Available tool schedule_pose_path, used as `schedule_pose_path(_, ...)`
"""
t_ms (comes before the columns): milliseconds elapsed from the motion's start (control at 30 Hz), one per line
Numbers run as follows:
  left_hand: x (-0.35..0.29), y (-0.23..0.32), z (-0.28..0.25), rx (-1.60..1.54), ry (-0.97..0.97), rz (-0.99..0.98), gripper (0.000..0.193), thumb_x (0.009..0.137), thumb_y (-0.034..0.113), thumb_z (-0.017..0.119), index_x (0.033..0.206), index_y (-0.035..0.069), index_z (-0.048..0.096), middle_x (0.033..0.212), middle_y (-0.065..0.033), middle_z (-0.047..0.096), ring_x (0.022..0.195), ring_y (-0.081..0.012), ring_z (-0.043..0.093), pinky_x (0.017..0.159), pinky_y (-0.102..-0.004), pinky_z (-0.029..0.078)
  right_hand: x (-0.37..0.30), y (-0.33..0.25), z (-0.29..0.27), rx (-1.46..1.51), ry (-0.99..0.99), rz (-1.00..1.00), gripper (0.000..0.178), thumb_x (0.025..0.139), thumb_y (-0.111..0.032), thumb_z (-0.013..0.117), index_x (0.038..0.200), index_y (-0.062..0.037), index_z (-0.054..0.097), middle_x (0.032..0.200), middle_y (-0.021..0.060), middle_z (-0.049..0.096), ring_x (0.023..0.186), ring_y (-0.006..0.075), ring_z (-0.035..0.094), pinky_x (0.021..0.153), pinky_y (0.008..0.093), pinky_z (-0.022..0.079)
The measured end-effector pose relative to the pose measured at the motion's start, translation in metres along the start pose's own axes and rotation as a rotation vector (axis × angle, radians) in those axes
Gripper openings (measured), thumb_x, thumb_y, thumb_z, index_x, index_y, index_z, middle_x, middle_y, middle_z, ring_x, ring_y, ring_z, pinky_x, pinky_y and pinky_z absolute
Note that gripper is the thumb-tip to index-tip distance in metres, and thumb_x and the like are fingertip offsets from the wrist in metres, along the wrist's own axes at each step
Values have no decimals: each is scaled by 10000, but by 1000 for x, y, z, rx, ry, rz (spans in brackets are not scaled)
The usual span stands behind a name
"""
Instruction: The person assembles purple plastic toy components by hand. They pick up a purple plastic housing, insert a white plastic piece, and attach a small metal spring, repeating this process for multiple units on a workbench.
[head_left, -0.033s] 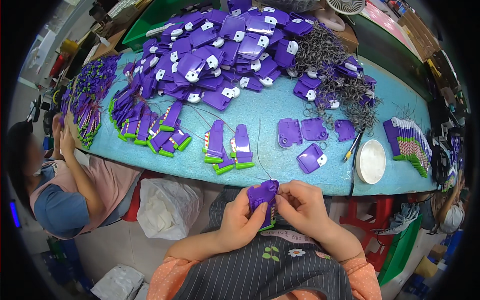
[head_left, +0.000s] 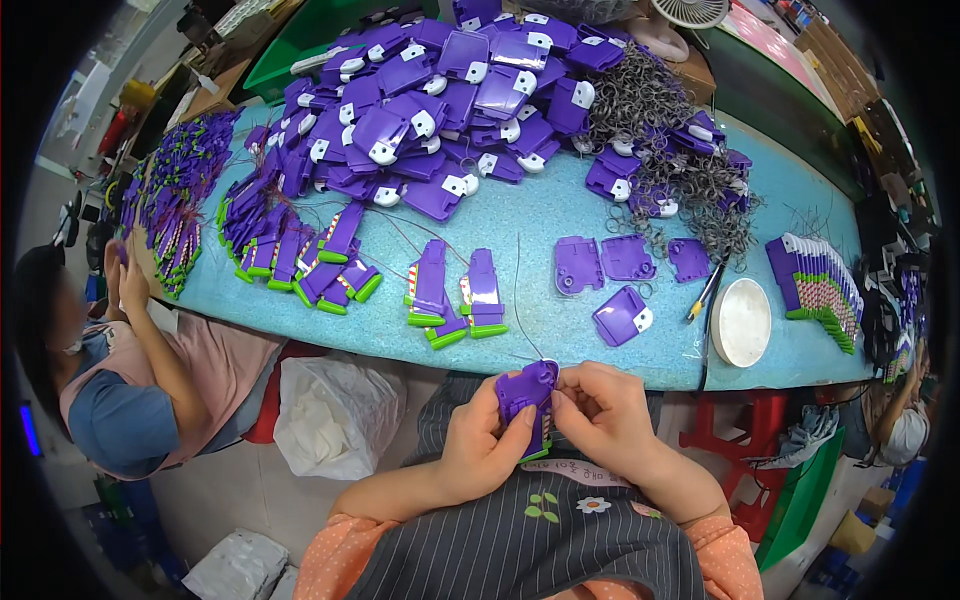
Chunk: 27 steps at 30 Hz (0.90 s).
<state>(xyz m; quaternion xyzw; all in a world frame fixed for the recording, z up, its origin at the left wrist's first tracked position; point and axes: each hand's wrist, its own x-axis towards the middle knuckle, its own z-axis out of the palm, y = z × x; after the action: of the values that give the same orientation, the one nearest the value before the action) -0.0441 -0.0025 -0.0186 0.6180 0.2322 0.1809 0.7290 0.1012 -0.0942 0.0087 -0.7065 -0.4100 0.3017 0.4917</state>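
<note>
A purple plastic toy wing part (head_left: 524, 388) with a green lower edge is held just off the table's near edge. My left hand (head_left: 484, 437) is closed round its left side, thumb across the front. At its right edge the fingers of my right hand (head_left: 605, 412) pinch close together; whether they grip the part or a wire end is hidden. A thin dark wire (head_left: 519, 300) rises from the part's top. Beyond lie loose purple shells (head_left: 578, 266), a purple cover with a white corner (head_left: 622, 317), and green-tipped purple wing pieces (head_left: 484, 290).
Purple covers (head_left: 400, 130) are heaped at the back, beside tangled grey metal rings (head_left: 640, 100). On the right are a white dish (head_left: 741, 322), a thin pen-like tool (head_left: 705, 292) and a row of stacked wing pieces (head_left: 815, 290). A co-worker (head_left: 150, 370) sits at the left.
</note>
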Motion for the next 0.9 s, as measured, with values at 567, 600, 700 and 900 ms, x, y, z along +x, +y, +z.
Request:
schedule_pose_path(567,13,1,-7,-288,-137,-158,336,931,3,436,1259,-34,373,1125,-116,559,995,-137,570,852,-295,485,1,10,-9,404,-104,303,118,830,-48,612,888,48,647,731,58,634,622,65,579,540,200,454)
schedule_pose_path(600,14,1,-7,-295,-137,-152,336,930,2,438,1258,-33,375,1124,-117,560,996,-138,571,857,-297,484,1,10,-9,405,-77,276,129,821,-52,624,907,40,652,718,52,626,612,56,566,524,196,434)
schedule_pose_path(700,17,1,-3,-298,-139,-126,340,930,5,438,1262,-28,371,1125,-130,562,995,-156,579,864,-314,486,-4,15,-10,259,-52,192,127,799,-36,648,905,34,647,690,26,577,564,41,496,484,199,382)
schedule_pose_path(900,17,11,-9,-491,-145,-149,351,943,-1,376,1277,28,270,1193,-218,518,1028,-278,595,876,-367,497,-11,25,-35,-265,298,-69,222,777,-67,689,966,27,624,574,48,526,462,107,482,431,258,359)
